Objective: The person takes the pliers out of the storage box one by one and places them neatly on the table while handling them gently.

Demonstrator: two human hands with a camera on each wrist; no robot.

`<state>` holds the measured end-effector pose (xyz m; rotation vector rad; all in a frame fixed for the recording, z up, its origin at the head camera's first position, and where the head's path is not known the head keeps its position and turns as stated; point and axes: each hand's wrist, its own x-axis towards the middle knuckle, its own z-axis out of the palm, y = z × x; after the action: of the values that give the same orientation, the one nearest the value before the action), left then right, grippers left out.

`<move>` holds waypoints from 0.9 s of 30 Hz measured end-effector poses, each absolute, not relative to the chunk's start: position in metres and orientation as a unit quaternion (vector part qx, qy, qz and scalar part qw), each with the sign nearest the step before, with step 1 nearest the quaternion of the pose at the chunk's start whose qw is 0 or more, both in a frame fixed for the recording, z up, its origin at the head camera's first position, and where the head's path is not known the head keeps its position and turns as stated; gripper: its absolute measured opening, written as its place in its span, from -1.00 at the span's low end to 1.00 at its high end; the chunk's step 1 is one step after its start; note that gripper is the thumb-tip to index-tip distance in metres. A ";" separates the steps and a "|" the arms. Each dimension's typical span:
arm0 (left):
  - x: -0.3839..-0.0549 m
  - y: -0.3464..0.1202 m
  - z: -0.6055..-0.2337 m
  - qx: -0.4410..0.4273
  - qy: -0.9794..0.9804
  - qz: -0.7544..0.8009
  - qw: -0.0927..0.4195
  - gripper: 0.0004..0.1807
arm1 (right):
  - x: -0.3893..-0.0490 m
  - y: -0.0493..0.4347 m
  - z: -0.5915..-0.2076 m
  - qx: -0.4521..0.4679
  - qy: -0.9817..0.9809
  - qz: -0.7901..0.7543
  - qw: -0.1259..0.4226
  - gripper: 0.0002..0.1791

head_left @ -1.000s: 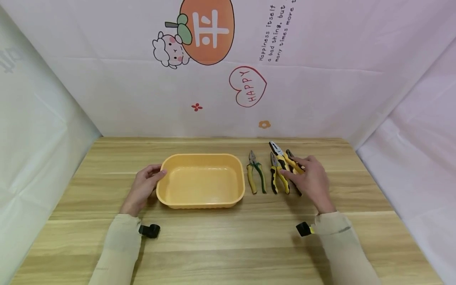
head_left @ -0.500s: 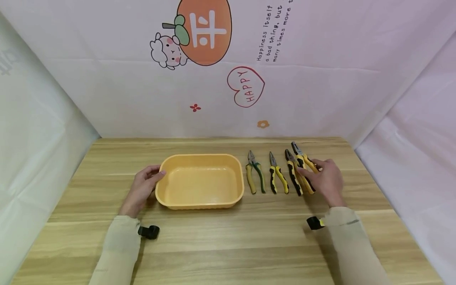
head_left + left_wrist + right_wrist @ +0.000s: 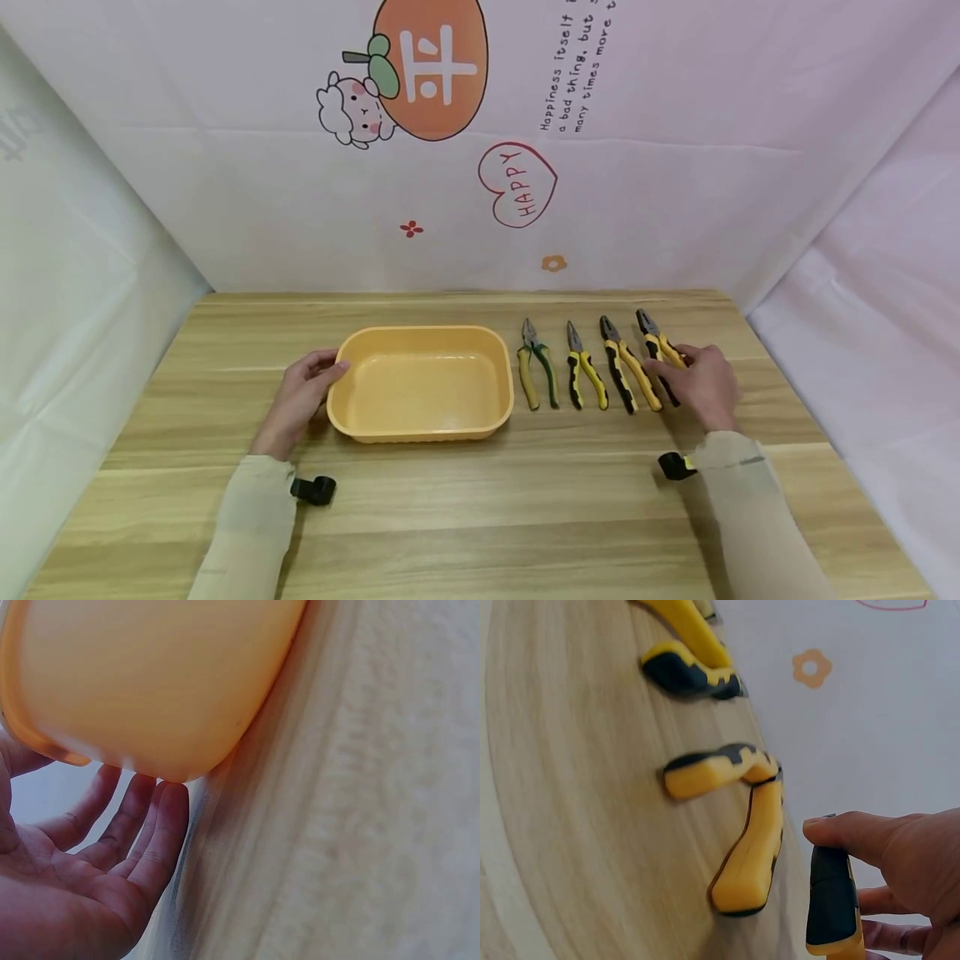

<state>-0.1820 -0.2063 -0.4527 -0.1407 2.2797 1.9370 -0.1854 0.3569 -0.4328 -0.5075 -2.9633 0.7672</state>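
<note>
My left hand (image 3: pixel 298 398) holds the left end of a yellow plastic tub (image 3: pixel 420 392). In the left wrist view its fingertips (image 3: pixel 175 796) rest against the outer wall, and in the head view the thumb lies over the rim. At the right end of a row of pliers, my right hand (image 3: pixel 703 385) grips combination pliers (image 3: pixel 651 327) with yellow-and-black handles. The right wrist view has the thumb on a black-and-yellow handle (image 3: pixel 832 896); the palm hides part of these pliers. Close by on their left lie similar yellow-and-black combination pliers (image 3: pixel 628 367).
Between the tub and those pliers lie green-handled pliers (image 3: pixel 537 362) and yellow-and-black long-nose pliers (image 3: pixel 585 367), jaws toward the back. A printed white cloth (image 3: pixel 637 208) rises behind the wooden table (image 3: pixel 480 517), and more white cloth hangs at both sides.
My right hand has carried the pliers rightward, off the middle of the group to the row's right end, and lowered them beside the others. The left hand keeps its hold on the tub.
</note>
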 end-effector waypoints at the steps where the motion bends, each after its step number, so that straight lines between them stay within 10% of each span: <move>1: -0.182 -0.206 -0.453 -0.046 0.759 0.645 0.073 -0.38 | -0.186 0.358 -0.434 -0.163 -0.955 0.245 0.022 -0.10; 27: -0.182 -0.208 -0.453 -0.045 0.755 0.650 0.071 -0.40 | -0.190 0.369 -0.449 -0.182 -0.952 0.247 0.009 -0.11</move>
<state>-0.1816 -0.2077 -0.4528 -0.1353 2.2715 1.9550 -0.1902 0.3690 -0.4488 -0.5690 -2.9727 0.7719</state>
